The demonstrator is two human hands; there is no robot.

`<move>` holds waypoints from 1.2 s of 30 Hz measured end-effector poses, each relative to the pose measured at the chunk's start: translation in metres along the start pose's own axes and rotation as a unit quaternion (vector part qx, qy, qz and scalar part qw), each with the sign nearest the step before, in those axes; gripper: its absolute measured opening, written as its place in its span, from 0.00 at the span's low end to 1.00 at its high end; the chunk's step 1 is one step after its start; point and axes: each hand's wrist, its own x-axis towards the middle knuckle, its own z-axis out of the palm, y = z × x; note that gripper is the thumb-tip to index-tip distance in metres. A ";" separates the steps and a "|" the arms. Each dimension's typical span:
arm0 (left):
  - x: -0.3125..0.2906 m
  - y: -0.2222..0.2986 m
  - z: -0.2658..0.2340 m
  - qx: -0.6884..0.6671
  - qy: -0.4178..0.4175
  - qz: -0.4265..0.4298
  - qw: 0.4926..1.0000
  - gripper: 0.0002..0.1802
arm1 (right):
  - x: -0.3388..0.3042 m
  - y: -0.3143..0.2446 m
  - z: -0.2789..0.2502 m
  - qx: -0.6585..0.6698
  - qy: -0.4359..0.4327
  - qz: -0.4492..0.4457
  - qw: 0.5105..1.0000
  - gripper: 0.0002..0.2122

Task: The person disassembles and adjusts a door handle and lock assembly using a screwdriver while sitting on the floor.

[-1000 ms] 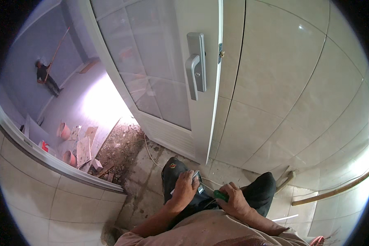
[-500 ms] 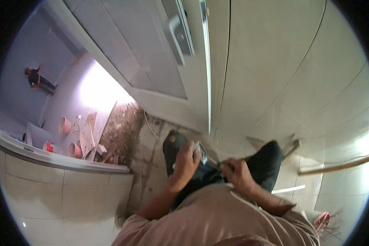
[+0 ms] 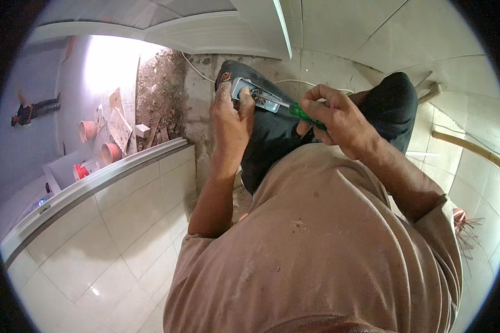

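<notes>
My left hand is closed around one end of a small grey rectangular electrical box, held over my dark-trousered legs. Its thumb presses on the near side, and small metal parts show inside the box. In my closed right hand is a screwdriver with a green see-through handle. The metal shaft points left into the box; exactly what the tip touches is too small to tell. A thin white cable runs behind the box, over the floor.
A white door stands ahead. Beyond the sill at left are rubble, orange buckets, broken boards and another person. At right lie a wooden handle and a red bundle with thin wires.
The view has tipped down toward my body, so both hands appear higher in it. The box has turned and now shows its inside, with the screwdriver shaft reaching into it.
</notes>
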 end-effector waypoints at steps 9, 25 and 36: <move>0.003 -0.004 0.001 0.056 0.051 0.060 0.995 0.14 | 0.018 0.036 0.016 -0.181 0.093 -0.182 0.962 0.16; 0.003 -0.022 -0.012 0.057 0.015 0.026 0.998 0.14 | 0.039 0.024 0.004 0.224 -0.077 0.101 0.966 0.12; 0.004 -0.026 -0.007 0.024 0.039 0.049 0.998 0.10 | 0.039 0.045 0.023 -0.202 0.053 -0.243 0.947 0.15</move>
